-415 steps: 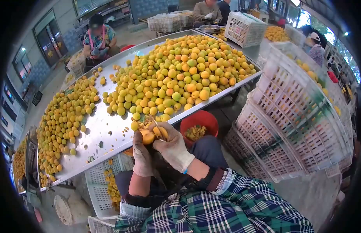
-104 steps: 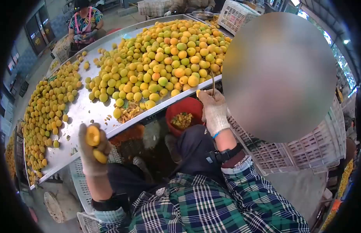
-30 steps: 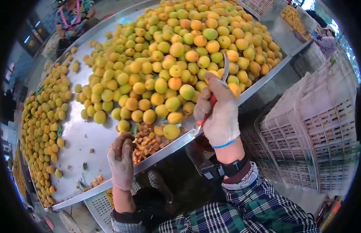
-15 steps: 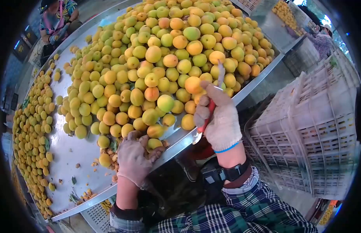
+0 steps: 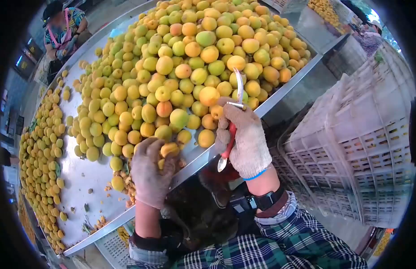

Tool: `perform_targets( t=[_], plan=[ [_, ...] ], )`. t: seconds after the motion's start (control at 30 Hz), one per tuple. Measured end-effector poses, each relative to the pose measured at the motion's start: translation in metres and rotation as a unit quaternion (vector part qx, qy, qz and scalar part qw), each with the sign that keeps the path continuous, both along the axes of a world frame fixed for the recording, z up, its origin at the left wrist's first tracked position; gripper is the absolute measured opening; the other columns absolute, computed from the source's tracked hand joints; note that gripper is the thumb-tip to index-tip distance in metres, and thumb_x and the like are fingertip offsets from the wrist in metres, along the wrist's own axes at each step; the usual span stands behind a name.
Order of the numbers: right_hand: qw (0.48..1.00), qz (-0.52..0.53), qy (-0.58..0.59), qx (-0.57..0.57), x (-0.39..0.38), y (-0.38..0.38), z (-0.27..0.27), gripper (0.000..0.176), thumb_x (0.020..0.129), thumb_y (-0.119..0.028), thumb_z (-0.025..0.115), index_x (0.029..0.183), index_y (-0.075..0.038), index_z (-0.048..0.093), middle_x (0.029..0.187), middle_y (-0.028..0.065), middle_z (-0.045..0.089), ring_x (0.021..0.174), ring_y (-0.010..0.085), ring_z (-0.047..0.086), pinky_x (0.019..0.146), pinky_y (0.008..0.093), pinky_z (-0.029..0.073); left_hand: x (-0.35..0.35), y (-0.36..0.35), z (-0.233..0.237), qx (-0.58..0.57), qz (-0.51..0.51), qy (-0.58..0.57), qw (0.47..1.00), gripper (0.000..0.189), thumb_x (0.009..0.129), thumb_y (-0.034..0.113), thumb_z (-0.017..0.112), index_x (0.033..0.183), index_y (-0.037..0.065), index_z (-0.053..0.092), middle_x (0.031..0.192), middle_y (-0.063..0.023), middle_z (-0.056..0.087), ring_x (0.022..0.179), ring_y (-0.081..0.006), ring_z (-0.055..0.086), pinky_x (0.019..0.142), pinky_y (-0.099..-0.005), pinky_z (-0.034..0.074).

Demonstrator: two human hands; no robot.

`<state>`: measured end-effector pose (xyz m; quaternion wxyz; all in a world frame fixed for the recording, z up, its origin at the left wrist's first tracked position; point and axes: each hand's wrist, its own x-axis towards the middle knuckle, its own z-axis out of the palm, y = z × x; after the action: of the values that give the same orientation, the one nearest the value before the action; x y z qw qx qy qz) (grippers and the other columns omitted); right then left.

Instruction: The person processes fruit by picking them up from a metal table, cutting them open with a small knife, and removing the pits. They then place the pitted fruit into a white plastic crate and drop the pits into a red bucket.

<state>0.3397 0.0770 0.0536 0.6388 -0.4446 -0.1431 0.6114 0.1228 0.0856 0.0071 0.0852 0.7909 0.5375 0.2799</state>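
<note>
In the head view, a large heap of yellow-green and orange apricots (image 5: 181, 67) lies on a metal table (image 5: 82, 179). My right hand (image 5: 249, 141), in a soiled whitish glove, is closed round the red handle of a knife (image 5: 231, 134). The knife's curved blade (image 5: 239, 84) points up and away, and a small spoon-like metal tip (image 5: 222, 164) sticks out below my fist. At the table's near edge my left hand (image 5: 149, 172), gloved too, has its fingers and thumb curled about an apricot (image 5: 170, 149). Part of that fruit is hidden by the fingers.
More apricots (image 5: 40, 166) line the table's left side. Fruit scraps (image 5: 100, 224) lie near the front rim. Stacked pale plastic crates (image 5: 351, 143) stand close on my right. One person (image 5: 64, 29) sits at upper left; another (image 5: 371, 40) is at upper right.
My left hand has shifted slightly up and left, its fingers now curled at a different apricot. My right hand has moved a little left, turning the knife so the blade shows more clearly.
</note>
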Motion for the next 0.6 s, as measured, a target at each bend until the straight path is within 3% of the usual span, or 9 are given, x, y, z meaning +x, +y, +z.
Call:
perform_targets(
  t=[0.13, 0.27, 0.37, 0.47, 0.6],
  plan=[
    [0.999, -0.028, 0.028, 0.029, 0.008, -0.002, -0.006, 0.028, 0.091, -0.016, 0.058, 0.116, -0.003, 0.056, 0.071, 0.0016, 0.051, 0.049, 0.0120, 0.047, 0.042, 0.0277, 0.038, 0.027, 0.010, 0.002, -0.002, -0.015, 0.150, 0.989, 0.041, 0.071, 0.020, 0.069, 0.111, 0.011, 0.065, 0.131, -0.0144, 0.054, 0.113, -0.0367, 0.052, 0.100, -0.0452, 0.040],
    [0.998, -0.051, 0.038, 0.003, 0.015, 0.003, -0.003, 0.033, 0.092, -0.020, 0.060, 0.118, 0.000, 0.054, 0.066, 0.0020, 0.052, 0.039, 0.0133, 0.046, 0.034, 0.0258, 0.036, 0.032, 0.025, -0.002, 0.045, -0.038, 0.266, 0.962, 0.036, 0.069, 0.022, 0.069, 0.104, 0.011, 0.068, 0.136, -0.0125, 0.051, 0.115, -0.0330, 0.051, 0.101, -0.0424, 0.039],
    [0.996, -0.058, 0.061, 0.007, 0.015, 0.006, -0.005, 0.033, 0.092, -0.019, 0.061, 0.118, 0.000, 0.054, 0.066, 0.0018, 0.053, 0.040, 0.0132, 0.047, 0.034, 0.0260, 0.036, 0.040, 0.030, 0.005, 0.038, -0.052, 0.258, 0.964, 0.025, 0.077, 0.018, 0.063, 0.098, 0.006, 0.069, 0.136, -0.0157, 0.051, 0.110, -0.0318, 0.051, 0.098, -0.0428, 0.039],
    [0.996, -0.045, 0.071, 0.000, 0.018, 0.010, -0.008, 0.033, 0.091, -0.019, 0.060, 0.118, -0.001, 0.055, 0.067, 0.0020, 0.054, 0.041, 0.0125, 0.049, 0.035, 0.0253, 0.037, 0.039, 0.032, -0.008, 0.099, -0.052, 0.297, 0.948, 0.022, 0.077, 0.020, 0.063, 0.094, 0.006, 0.068, 0.139, -0.0161, 0.049, 0.115, -0.0326, 0.048, 0.104, -0.0446, 0.036],
    [0.999, 0.010, 0.042, -0.026, 0.015, 0.008, -0.004, 0.028, 0.092, -0.015, 0.055, 0.118, -0.004, 0.055, 0.070, 0.0014, 0.053, 0.046, 0.0119, 0.046, 0.042, 0.0260, 0.037, 0.040, 0.038, -0.010, 0.104, -0.078, 0.244, 0.961, 0.025, 0.073, 0.019, 0.068, 0.094, 0.006, 0.067, 0.142, -0.0171, 0.045, 0.127, -0.0335, 0.042, 0.111, -0.0465, 0.030]
  ],
)
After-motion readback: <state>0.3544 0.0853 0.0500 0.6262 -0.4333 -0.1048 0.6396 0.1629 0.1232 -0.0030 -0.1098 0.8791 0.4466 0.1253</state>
